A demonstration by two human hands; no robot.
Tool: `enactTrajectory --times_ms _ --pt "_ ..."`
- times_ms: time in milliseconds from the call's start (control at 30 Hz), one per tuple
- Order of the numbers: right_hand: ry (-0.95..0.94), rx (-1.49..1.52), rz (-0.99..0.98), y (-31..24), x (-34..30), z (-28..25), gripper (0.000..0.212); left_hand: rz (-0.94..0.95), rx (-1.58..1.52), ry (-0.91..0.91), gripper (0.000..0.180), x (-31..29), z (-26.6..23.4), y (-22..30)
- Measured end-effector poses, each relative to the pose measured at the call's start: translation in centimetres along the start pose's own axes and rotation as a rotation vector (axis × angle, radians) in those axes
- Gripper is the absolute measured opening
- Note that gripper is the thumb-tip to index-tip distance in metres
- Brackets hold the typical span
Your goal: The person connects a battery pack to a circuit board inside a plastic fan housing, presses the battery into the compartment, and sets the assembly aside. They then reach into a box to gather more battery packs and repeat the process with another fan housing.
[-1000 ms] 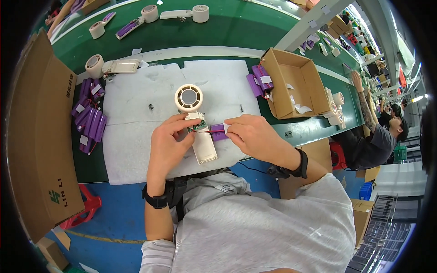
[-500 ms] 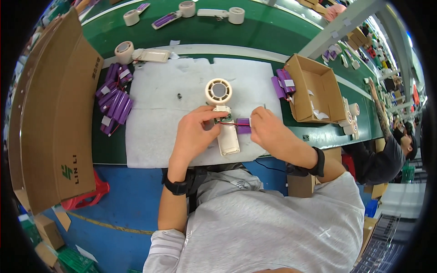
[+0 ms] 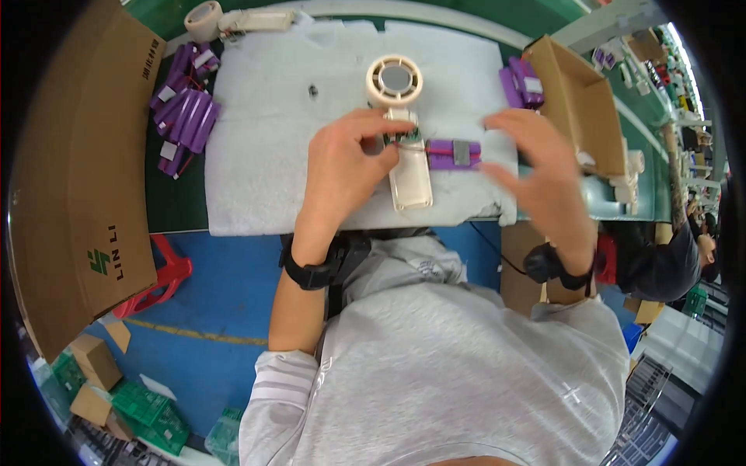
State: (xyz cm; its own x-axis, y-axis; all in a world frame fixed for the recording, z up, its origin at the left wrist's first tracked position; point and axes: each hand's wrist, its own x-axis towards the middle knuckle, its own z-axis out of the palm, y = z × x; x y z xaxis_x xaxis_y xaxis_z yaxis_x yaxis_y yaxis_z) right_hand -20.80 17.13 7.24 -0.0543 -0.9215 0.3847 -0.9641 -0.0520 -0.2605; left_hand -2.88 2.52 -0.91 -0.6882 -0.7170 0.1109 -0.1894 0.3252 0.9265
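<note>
A cream handheld fan lies on the white foam sheet [image 3: 268, 167], its round head [image 3: 395, 78] away from me and its open handle shell [image 3: 412, 186] toward me. My left hand [image 3: 342, 159] grips the fan near its neck, thumb and fingers either side of a small green circuit board [image 3: 407, 135]. Red and dark wires run from the board to a purple battery pack [image 3: 441, 155] lying right of the handle. A grey pad [image 3: 461, 153] sits across the pack. Blurred by motion, my right hand [image 3: 548, 175] hovers right of the pack, thumb and fingers apart and nothing visible between them.
Several purple battery packs [image 3: 186, 120] are heaped left of the foam, beside a tall carton [image 3: 85, 186]. More packs [image 3: 521, 84] lie against an open cardboard box [image 3: 579, 109] at right. Another fan [image 3: 203, 22] lies at the far left. A person [image 3: 660, 260] sits at right.
My right hand has come off the battery pack and swung right, opening; the grey pad now shows on the pack. My left hand keeps its grip. The view has shifted, so the bench appears higher.
</note>
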Motion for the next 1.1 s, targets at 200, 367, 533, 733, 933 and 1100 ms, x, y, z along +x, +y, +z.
enactTrajectory --times_ms 200,367,533,733,933,1100 --pt "-0.396 0.254 -0.009 2.1 0.6 3.4 0.051 -0.001 0.041 -0.024 0.030 0.5 -0.3 0.7" --pt "-0.844 1.004 0.619 0.7 2.4 1.9 0.062 0.062 0.062 -0.061 0.030 0.2 -0.9 0.1" --pt "-0.678 1.658 0.641 0.8 -0.5 3.3 0.068 0.138 0.117 -0.050 0.030 0.2 -0.5 0.2" --pt "-0.629 1.225 0.424 0.8 -0.3 3.6 0.077 0.305 0.230 0.030 0.028 0.1 -0.2 -0.6" --pt "-0.458 0.716 0.019 0.8 0.1 4.0 0.075 0.283 0.309 -0.062 0.032 0.5 -0.9 0.2" --pt "-0.321 0.620 0.009 -0.1 0.1 5.3 0.066 0.286 0.312 -0.103 0.031 0.6 -1.3 0.3"
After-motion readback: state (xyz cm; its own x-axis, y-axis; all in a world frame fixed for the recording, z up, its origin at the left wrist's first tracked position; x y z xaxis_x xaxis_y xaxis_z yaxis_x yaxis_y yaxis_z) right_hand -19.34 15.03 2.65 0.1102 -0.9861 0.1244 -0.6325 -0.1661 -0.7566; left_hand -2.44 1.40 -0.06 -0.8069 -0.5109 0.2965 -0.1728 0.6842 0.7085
